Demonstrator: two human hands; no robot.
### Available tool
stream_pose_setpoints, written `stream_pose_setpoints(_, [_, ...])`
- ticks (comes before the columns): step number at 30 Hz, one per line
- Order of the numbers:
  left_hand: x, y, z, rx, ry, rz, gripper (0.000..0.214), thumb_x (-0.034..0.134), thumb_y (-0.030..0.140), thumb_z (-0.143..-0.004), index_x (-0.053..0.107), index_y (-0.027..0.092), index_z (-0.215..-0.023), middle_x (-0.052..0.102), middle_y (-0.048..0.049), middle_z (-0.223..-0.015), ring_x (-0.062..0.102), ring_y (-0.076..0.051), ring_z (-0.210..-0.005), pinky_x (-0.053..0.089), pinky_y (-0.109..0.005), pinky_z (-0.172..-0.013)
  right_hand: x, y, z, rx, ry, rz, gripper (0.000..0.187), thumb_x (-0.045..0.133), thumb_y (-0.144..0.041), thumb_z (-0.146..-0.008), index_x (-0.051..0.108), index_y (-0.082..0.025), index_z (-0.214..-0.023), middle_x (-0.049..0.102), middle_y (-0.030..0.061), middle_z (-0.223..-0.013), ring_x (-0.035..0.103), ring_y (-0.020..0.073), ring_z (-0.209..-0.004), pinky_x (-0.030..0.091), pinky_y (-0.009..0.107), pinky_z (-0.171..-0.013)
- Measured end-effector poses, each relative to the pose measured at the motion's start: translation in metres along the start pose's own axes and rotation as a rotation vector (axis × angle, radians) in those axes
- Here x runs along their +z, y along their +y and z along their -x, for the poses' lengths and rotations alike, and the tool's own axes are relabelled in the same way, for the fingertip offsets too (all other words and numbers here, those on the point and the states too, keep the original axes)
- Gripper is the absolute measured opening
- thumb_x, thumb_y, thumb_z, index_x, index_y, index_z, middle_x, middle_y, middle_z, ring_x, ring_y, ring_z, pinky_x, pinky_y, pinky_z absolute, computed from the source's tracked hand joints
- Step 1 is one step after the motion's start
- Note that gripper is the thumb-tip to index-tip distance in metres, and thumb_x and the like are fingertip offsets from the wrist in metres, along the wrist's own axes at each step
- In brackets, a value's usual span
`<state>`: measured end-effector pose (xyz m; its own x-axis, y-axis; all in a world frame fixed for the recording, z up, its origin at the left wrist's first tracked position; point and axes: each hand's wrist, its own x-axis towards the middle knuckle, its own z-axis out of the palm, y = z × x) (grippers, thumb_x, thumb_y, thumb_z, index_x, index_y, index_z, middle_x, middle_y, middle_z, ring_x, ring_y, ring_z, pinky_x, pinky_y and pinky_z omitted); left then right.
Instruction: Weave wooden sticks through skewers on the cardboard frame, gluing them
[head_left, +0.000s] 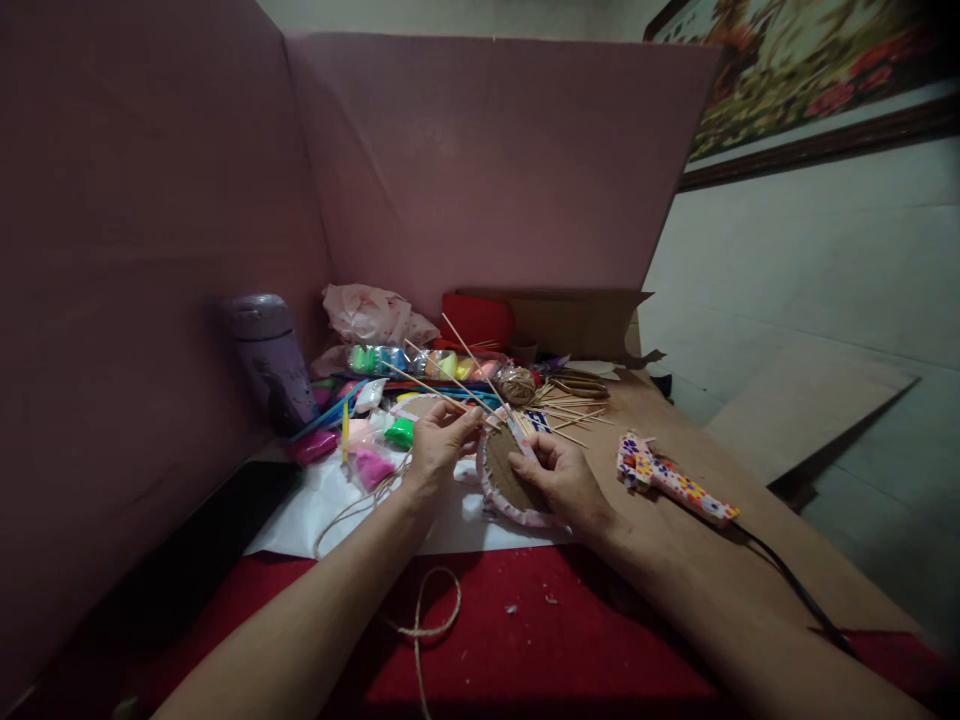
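1. The left hand [442,440] pinches thin sticks [424,378], its fingers nearly closed. I can't tell how many.
2. The right hand [562,485] grips the round card [510,480], thumb on top, fingers curled.
3. The card is over the white paper [450,535].
4. Looks done: pale trim [491,495] runs along the card's edge.
5. Looks not done: its middle is bare brown, and spare sticks [577,407] lie loose near the glue gun [675,485].
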<state>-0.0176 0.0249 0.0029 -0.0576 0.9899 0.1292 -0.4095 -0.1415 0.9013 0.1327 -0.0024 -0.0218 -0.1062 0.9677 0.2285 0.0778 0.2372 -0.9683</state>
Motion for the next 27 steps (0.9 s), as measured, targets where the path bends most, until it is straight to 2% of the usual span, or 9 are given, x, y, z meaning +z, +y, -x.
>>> stream_pose_setpoints(9, [-0.0016,-0.0019,-0.0009,0.004,-0.013,0.005,0.037,0.079,0.037,-0.051,0.051,0.016,-0.063,0.062,0.0019,-0.06,0.057,-0.009,-0.05,0.045,-0.02,-0.048,0.0006,-0.0031,0.0008,0.009,-0.004,-0.025,0.024,0.064,-0.039,-0.066,0.051,-0.019,-0.068,0.057,-0.0015,-0.06,0.049,0.0127,-0.052,0.038,0.025,-0.048])
stream_pose_setpoints(16, [0.0004,0.0001,0.0013,-0.002,0.011,-0.005,0.037,0.079,0.036,-0.051,0.05,0.015,-0.063,0.06,0.0016,-0.059,0.057,-0.009,-0.051,0.045,-0.02,-0.048,0.0009,-0.0039,0.0011,0.017,-0.01,-0.029,0.025,0.064,-0.04,-0.066,0.052,-0.019,-0.068,0.058,-0.0006,-0.062,0.051,0.0138,-0.055,0.04,0.025,-0.049])
stream_pose_setpoints(22, [0.0025,0.0012,0.0025,0.016,0.009,-0.022,0.038,0.076,0.042,-0.054,0.052,0.016,-0.069,0.06,0.0011,-0.065,0.057,-0.01,-0.053,0.045,-0.02,-0.049,0.0003,-0.0044,0.0007,0.014,-0.001,-0.05,0.026,0.064,-0.041,-0.067,0.053,-0.017,-0.072,0.058,-0.0004,-0.063,0.052,0.0135,-0.056,0.042,0.026,-0.052])
stream_pose_setpoints(27, [0.0044,0.0025,0.0082,-0.039,-0.114,-0.096,0.038,0.067,0.048,-0.064,0.058,0.014,-0.077,0.06,-0.0016,-0.072,0.055,-0.008,-0.054,0.044,-0.02,-0.049,-0.0003,-0.0071,0.0004,-0.009,0.027,-0.118,0.027,0.066,-0.04,-0.067,0.055,-0.017,-0.074,0.061,0.0006,-0.066,0.055,0.015,-0.059,0.044,0.027,-0.056])
